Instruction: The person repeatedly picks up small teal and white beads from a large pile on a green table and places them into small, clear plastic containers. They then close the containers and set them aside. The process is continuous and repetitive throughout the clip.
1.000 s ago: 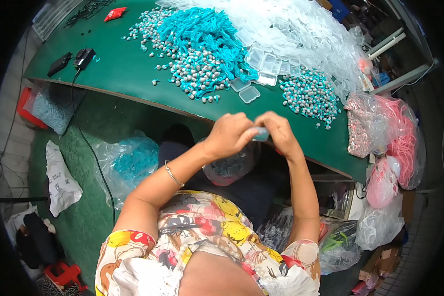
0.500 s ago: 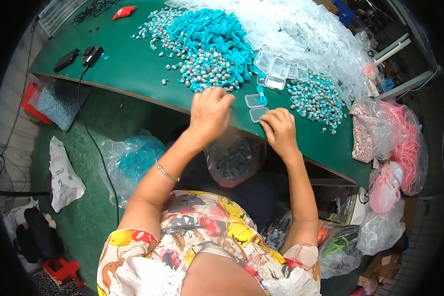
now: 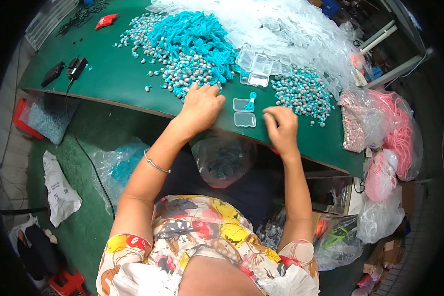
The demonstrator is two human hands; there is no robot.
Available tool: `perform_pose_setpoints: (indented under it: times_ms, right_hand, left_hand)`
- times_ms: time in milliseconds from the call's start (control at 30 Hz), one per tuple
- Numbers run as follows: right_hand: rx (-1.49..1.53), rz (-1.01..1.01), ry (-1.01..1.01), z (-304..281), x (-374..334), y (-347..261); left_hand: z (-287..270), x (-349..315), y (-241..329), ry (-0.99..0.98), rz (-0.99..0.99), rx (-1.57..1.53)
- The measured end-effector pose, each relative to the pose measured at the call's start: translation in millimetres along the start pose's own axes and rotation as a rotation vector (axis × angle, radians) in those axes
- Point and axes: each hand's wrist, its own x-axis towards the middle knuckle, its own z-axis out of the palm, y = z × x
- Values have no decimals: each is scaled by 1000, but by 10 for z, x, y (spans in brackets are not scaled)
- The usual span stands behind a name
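Observation:
My left hand (image 3: 201, 107) rests at the near edge of a heap of small grey-and-teal bulb-shaped pieces (image 3: 190, 71). Its fingers curl inward, and whatever they may hold is hidden. On the green table an opened clear plastic case (image 3: 244, 120) lies between my two hands, its two halves flat. A folded bundle of teal cord (image 3: 251, 101) sits in the far half, at its right side. To the right of the case, my right hand (image 3: 283, 129) hovers with fingers loosely bent, thumb and forefinger apart and nothing visible between them.
Tangled teal cords (image 3: 192, 37) cover the far heap. Clear cases (image 3: 291, 29) are piled behind, and a second bulb heap (image 3: 303, 93) lies right. Bags of pink cord (image 3: 397, 133) hang by the right edge. Black boxes (image 3: 76, 67) with a cable (image 3: 79, 133) stand left.
My right hand has let go of the clear case and moved off to its right. My left hand stays by the bulb heap. The whole view has shifted slightly.

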Motion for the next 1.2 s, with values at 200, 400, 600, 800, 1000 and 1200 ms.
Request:
perform_pose_setpoints:
  times_ms: [200,400,600,800,1000,1200]
  right_hand:
    - [-434,219,-24,-64,83,536]
    - [-541,165,-63,87,102,471]
    - [-437,74,24,112,-56,368]
    - [-351,89,21,129,-46,393]
    - [-292,123,11,158,-20,258]
    - [-273,124,-34,189,36,252]
  left_hand:
    - [74,110,-8,-44,-59,-40]
    - [49,72,54,-11,-70,-98]
    - [-4,50,268,52,-200,-484]
    - [44,31,470,39,-213,-605]
    - [141,21,559,81,-165,-501]
    - [193,23,566,108,-183,-492]
